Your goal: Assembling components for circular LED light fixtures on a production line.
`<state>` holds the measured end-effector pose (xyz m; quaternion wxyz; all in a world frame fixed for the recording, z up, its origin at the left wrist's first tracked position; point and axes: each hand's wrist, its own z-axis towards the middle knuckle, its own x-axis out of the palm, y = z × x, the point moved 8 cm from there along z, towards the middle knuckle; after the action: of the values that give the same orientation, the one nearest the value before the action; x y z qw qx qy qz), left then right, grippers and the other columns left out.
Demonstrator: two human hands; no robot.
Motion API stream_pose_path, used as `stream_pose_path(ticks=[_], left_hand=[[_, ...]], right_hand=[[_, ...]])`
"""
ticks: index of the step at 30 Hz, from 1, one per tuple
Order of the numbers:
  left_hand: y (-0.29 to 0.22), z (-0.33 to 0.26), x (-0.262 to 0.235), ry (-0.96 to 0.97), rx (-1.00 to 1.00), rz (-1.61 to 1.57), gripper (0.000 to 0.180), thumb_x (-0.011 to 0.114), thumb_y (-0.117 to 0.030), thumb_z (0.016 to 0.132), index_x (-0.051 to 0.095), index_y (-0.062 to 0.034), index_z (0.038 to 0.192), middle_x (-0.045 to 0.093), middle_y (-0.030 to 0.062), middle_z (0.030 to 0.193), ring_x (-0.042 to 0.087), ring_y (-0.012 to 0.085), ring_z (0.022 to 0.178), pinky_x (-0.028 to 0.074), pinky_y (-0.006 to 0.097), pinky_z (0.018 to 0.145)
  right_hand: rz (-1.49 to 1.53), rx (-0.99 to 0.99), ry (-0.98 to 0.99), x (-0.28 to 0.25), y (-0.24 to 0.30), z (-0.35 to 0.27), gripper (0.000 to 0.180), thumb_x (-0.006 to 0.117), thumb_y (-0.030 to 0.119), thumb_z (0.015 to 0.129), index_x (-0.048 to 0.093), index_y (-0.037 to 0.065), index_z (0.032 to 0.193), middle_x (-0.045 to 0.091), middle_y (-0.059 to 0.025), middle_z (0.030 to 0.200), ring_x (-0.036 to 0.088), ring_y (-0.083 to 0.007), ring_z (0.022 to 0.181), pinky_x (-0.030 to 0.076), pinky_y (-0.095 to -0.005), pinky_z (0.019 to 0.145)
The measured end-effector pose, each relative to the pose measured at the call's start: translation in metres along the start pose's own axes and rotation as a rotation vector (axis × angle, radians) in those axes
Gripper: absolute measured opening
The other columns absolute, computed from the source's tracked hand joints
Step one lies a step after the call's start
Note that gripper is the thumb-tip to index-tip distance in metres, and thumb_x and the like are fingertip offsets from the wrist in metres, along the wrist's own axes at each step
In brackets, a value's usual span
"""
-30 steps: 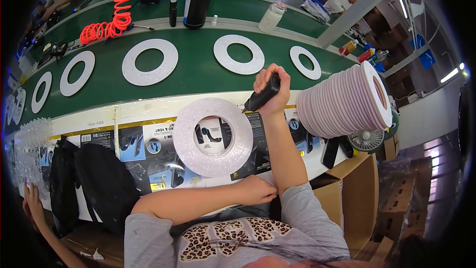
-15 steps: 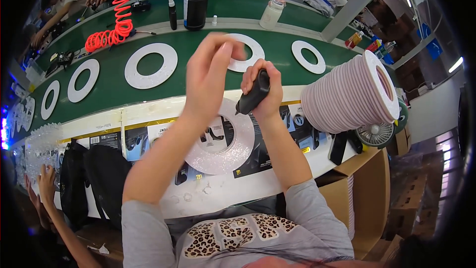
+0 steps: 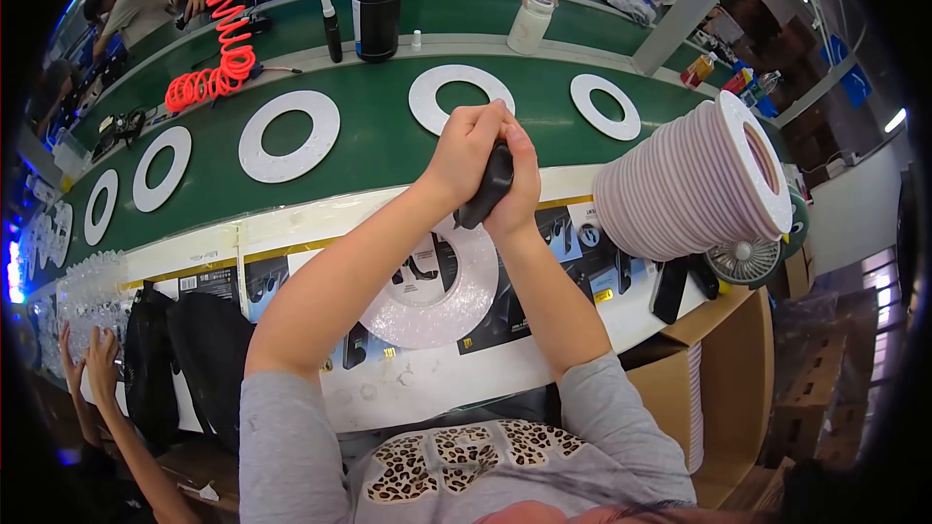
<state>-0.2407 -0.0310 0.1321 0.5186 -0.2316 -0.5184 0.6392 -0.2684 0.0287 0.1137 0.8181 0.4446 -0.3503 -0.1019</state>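
Note:
My right hand [image 3: 516, 189] is wrapped round a black squeeze bottle [image 3: 488, 189], whose lower end points down. My left hand [image 3: 466, 150] is closed over the bottle's upper part and meets the right hand's fingers. Both hands are above the upper right edge of a white, glittery flat ring [image 3: 427, 320], which lies on the worktop in front of me. Through its hole printed packaging shows. On the green belt beyond lie several more white rings, one [image 3: 427, 112] just behind my hands and another [image 3: 606, 109] farther right.
A big reel of stacked pale rings [image 3: 680, 184] stands at the right, by a small fan [image 3: 744, 260] and an open carton [image 3: 733, 369]. Black bottle [image 3: 377, 15] and white jar [image 3: 532, 23] stand beyond the belt. Another person's hands [image 3: 97, 359] work at the left near black pouches [image 3: 209, 344].
My left hand, raised and apart before, has come down to the right and closed on the squeeze bottle beside my right hand. The ring behind is now less covered.

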Motion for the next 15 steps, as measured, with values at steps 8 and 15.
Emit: stream_pose_path(ticks=[8,15], left_hand=[[0.0016,0.0002,-0.0014,-0.054,-0.003,-0.008,0.045,0.035,-0.024,0.094,0.060,0.0061,0.072,0.064,0.0155,0.069,0.059,0.0176,0.062,0.047,0.026,0.064],[-0.0006,-0.0002,-0.0032,-0.067,0.016,0.041,0.044,0.034,-0.024,0.094,0.060,0.0060,0.072,0.063,0.0140,0.069,0.057,0.0166,0.062,0.046,0.026,0.064]], right_hand=[[-0.040,-0.023,-0.001,0.0026,0.0042,-0.0012,0.042,0.036,0.028,0.092,0.058,-0.006,0.100,0.057,-0.0088,0.107,0.050,-0.0133,0.098,0.037,-0.0243,0.087],[-0.024,-0.020,-0.051,0.0005,0.0016,-0.0008,0.041,0.036,0.028,0.092,0.058,-0.006,0.098,0.056,-0.0099,0.109,0.049,-0.0149,0.100,0.036,-0.0250,0.090]])
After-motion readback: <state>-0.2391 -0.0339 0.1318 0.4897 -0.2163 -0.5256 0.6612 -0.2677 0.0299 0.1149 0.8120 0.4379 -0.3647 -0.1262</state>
